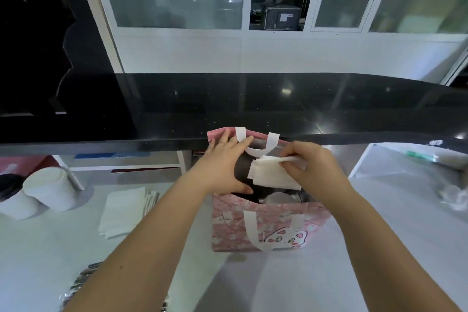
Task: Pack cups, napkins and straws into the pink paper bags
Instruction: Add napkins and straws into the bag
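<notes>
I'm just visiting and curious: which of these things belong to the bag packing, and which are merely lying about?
Part of the job:
pink paper bag
napkins in the right hand
left hand holding the bag open
napkin stack
white cups

Lying about:
crumpled plastic
black counter

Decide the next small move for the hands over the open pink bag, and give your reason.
Probably lower the white napkins into the pink bag beside the cup lids: the right hand pinches them above the open mouth, while the left hand spreads the far rim wide.
</notes>
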`<state>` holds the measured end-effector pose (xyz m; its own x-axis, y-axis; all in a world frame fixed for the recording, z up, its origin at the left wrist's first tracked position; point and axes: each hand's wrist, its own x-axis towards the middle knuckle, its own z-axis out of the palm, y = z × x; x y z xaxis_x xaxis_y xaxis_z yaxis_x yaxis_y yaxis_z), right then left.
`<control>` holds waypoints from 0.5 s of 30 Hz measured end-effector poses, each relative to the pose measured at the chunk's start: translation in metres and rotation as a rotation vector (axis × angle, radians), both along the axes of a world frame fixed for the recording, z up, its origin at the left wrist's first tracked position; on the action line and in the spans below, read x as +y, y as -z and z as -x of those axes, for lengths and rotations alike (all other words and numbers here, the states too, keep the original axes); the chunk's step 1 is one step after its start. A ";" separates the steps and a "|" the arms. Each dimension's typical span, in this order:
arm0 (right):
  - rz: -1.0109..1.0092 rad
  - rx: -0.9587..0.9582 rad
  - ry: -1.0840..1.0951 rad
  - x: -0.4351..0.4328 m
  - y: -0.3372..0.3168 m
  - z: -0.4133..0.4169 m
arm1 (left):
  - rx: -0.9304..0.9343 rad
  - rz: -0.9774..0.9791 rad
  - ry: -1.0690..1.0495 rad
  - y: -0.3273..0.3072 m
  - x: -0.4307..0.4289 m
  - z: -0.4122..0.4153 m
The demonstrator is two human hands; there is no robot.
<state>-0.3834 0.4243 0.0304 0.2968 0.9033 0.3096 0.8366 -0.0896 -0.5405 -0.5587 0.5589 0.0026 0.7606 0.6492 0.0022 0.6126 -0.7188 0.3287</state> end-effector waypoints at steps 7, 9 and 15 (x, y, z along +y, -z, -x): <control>0.050 -0.328 -0.089 0.022 0.026 -0.003 | -0.005 -0.044 0.018 0.006 0.004 -0.002; 0.043 -0.367 -0.091 0.024 0.032 -0.004 | -0.004 -0.044 0.021 0.006 0.003 -0.001; -0.028 -0.234 -0.084 0.019 0.027 -0.015 | -0.157 -0.006 -0.002 0.002 -0.002 0.004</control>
